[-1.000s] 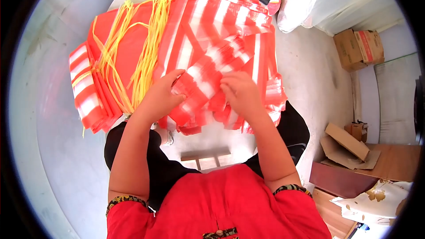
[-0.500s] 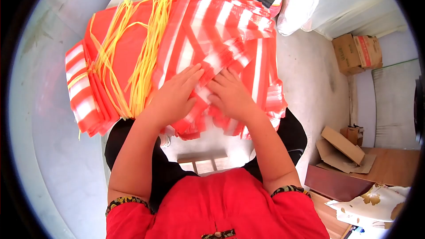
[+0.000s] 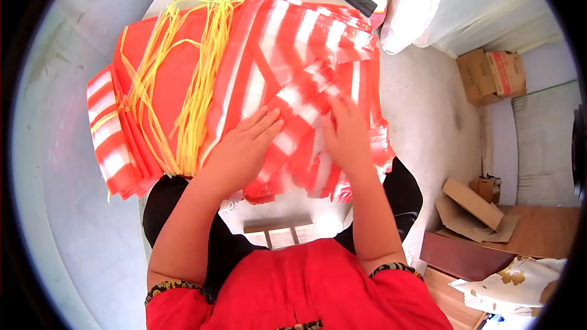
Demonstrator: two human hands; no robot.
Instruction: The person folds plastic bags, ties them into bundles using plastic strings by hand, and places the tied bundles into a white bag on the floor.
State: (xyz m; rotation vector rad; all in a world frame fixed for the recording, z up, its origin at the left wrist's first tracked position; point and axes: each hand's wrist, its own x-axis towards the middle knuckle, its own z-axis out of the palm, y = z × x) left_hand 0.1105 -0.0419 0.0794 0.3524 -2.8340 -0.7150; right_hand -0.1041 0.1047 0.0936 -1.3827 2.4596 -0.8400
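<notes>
My left hand (image 3: 243,148): flat, wide | my right hand (image 3: 350,137): can't tell its grip | folded red-and-white striped plastic strip (image 3: 300,102): between them, on red-and-white plastic pile (image 3: 276,27) | weak pressing could let it unfold

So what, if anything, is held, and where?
Left hand lies open over red-and-white striped plastic sheets, holding nothing; whether the right hand grips cannot be told.
</notes>
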